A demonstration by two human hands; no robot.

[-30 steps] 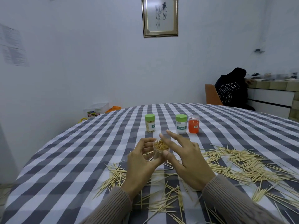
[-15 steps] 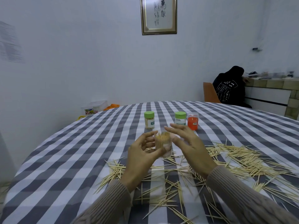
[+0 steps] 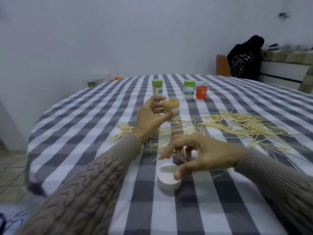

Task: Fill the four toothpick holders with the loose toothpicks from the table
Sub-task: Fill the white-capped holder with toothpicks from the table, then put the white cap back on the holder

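Head cam, near to far: white lid (image 3: 168, 179) lies open side up on checked tablecloth (image 3: 101, 107), R hand (image 3: 203, 156) right over it w/ thumb tip at lid rim, fingers loosely curled and spread, nothing gripped. Loose toothpicks (image 3: 245, 122) scattered across cloth beyond, mostly to the right. L hand (image 3: 150, 116) grips open holder (image 3: 171, 110) packed w/ toothpicks, thumb in front, fingers behind; can't tell if its base touches the cloth. Farther back stand two green-capped holders (image 3: 157, 87) (image 3: 189, 89), upright & apart, and an orange holder (image 3: 201, 90) just beside the right one.
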